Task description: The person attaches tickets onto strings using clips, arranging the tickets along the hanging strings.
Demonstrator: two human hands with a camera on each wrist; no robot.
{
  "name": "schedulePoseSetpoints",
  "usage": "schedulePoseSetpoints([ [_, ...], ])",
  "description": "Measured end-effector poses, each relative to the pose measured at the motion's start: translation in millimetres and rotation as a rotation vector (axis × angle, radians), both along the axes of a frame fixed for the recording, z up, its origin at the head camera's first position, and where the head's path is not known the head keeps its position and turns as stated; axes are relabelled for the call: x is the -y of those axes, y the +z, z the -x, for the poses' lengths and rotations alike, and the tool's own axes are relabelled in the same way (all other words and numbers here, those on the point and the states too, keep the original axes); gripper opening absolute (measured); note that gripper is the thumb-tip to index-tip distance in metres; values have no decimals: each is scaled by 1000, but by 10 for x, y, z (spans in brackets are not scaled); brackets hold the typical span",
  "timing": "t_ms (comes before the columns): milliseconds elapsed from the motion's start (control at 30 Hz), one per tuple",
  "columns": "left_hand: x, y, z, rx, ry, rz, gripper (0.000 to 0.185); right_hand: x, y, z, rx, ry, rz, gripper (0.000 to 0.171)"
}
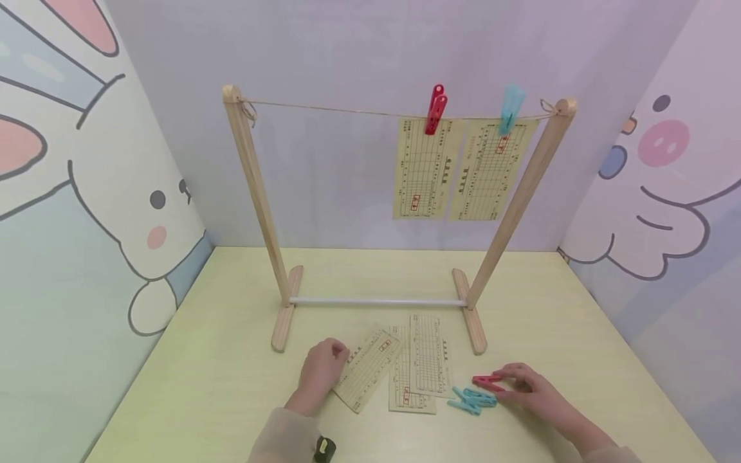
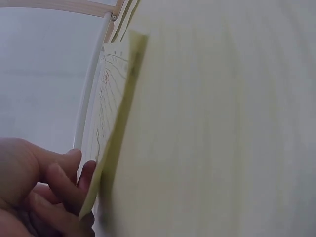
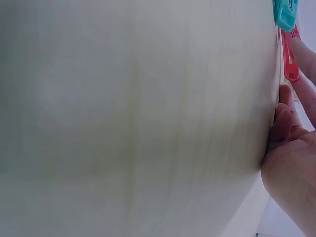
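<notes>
My left hand [image 1: 322, 372] holds the left edge of a printed paper slip [image 1: 368, 370] that lies slanted on the table. In the left wrist view, the fingers are curled at the near end of this slip [image 2: 112, 98], and its long edge is raised off the tabletop. At the right, thumb and forefinger of my right hand [image 1: 535, 393] pinch the handles of a red clothespin [image 1: 482, 380]. Right in front of it lie several light blue clothespins [image 1: 471, 400]. In the right wrist view, fingers meet the red clothespin [image 3: 290, 61] beside a blue one [image 3: 285, 15].
Two overlapping slips [image 1: 429, 354] lie mid-table. Behind them stands a wooden frame [image 1: 255, 186] with a string [image 1: 324, 108] across its top. A hanging red clothespin [image 1: 435, 110] and a hanging blue clothespin [image 1: 511, 110] each hold a slip there. A white rod [image 1: 376, 301] joins the feet.
</notes>
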State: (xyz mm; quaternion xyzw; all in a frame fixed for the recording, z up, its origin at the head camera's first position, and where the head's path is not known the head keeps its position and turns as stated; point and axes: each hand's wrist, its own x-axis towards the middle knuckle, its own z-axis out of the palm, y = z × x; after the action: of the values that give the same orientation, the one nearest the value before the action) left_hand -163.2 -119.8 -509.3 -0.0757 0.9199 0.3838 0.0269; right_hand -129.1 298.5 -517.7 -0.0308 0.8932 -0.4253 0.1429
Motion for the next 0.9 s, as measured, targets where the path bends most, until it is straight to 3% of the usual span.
schedulePoseSetpoints([
  [167,28,-24,5,-16,0,-27,15,0,16,-3,20,-11,7,39],
  [400,12,11,-6,55,-31,-6,37,2,17,-2,15,-15,14,40],
  [600,9,78,-38,58,-43,-10,28,23,31,-26,7,-18,25,40],
  [900,10,77,-28,32,-60,-9,20,33,49,-18,8,-25,-1,41],
])
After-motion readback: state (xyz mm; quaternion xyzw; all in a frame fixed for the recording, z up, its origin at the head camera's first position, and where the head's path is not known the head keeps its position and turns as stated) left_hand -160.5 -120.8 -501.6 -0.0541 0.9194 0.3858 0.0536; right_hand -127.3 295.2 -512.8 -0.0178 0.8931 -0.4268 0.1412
